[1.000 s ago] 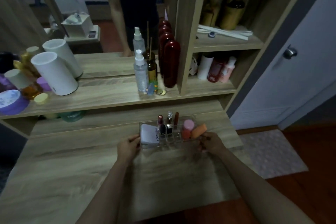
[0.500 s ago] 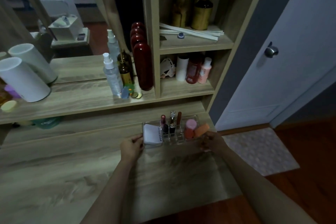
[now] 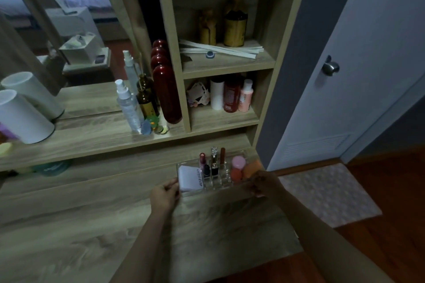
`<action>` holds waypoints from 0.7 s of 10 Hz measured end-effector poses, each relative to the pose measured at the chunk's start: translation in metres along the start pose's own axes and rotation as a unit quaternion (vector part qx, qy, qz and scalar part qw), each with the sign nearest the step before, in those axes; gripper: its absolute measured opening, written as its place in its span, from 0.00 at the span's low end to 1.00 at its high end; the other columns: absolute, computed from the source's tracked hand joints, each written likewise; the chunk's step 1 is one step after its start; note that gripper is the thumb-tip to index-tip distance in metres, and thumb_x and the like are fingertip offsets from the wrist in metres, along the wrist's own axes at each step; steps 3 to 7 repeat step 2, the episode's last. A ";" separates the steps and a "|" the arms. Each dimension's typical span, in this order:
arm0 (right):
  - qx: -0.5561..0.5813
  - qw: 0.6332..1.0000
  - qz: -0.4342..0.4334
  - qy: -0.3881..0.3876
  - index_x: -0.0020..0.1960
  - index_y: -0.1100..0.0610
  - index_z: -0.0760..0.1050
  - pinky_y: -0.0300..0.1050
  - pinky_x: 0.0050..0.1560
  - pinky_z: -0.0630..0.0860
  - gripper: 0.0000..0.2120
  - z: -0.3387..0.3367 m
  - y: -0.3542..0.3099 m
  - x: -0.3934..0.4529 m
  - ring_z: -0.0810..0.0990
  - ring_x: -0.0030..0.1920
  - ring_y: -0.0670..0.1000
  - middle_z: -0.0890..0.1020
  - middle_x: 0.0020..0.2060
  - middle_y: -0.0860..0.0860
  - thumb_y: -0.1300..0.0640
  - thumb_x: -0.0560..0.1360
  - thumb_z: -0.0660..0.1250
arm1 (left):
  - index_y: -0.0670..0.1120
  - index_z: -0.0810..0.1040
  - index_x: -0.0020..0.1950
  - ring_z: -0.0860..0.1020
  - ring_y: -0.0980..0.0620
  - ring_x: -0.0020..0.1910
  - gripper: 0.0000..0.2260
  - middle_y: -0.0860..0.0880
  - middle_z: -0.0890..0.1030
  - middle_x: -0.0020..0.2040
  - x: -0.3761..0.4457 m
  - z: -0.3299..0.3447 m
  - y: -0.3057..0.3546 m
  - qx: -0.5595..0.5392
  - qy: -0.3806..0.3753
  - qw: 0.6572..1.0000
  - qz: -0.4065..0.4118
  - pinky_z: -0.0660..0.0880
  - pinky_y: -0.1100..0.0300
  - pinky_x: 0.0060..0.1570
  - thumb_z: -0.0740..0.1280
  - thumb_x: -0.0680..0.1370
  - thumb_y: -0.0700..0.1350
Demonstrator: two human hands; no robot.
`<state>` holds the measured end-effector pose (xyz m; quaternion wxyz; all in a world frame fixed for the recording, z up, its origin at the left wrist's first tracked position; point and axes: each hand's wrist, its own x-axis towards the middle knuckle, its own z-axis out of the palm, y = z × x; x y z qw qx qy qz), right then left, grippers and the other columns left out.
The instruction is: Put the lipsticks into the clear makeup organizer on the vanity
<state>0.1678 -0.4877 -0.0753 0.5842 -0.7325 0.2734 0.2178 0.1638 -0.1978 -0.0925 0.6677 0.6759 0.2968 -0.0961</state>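
— Where are the lipsticks (image 3: 212, 164)?

— Standing in the clear organizer (image 3: 226, 180), lower centre. Left hand (image 3: 164, 194) and right hand (image 3: 264, 182) pinch its ends.

— Next?

— Probably just seating it squarely on the vanity (image 3: 69, 225).

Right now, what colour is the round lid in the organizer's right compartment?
Pink. The round lid shows best in the head view, beside an orange sponge.
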 end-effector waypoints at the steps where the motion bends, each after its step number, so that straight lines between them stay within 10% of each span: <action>1: -0.069 0.985 -0.137 -0.079 0.50 0.55 0.79 0.52 0.55 0.80 0.07 -0.007 -0.001 0.003 0.82 0.45 0.54 0.82 0.44 0.53 0.62 0.77 0.64 | 0.35 0.76 0.61 0.79 0.37 0.53 0.13 0.33 0.81 0.56 -0.006 -0.003 0.002 0.027 0.001 1.000 0.004 0.75 0.39 0.59 0.63 0.78 0.37; 2: -0.026 0.915 -0.190 -0.355 0.44 0.41 0.80 0.26 0.45 0.77 0.03 -0.007 0.011 0.004 0.82 0.39 0.33 0.84 0.41 0.40 0.49 0.74 0.68 | 0.38 0.78 0.60 0.79 0.36 0.54 0.13 0.33 0.82 0.54 -0.018 -0.021 0.012 0.115 0.130 0.983 0.065 0.74 0.43 0.58 0.63 0.78 0.42; 7: -0.026 0.915 -0.190 -0.355 0.44 0.41 0.80 0.26 0.45 0.77 0.03 -0.007 0.011 0.004 0.82 0.39 0.33 0.84 0.41 0.40 0.49 0.74 0.68 | 0.38 0.78 0.60 0.79 0.36 0.54 0.13 0.33 0.82 0.54 -0.018 -0.021 0.012 0.115 0.130 0.983 0.065 0.74 0.43 0.58 0.63 0.78 0.42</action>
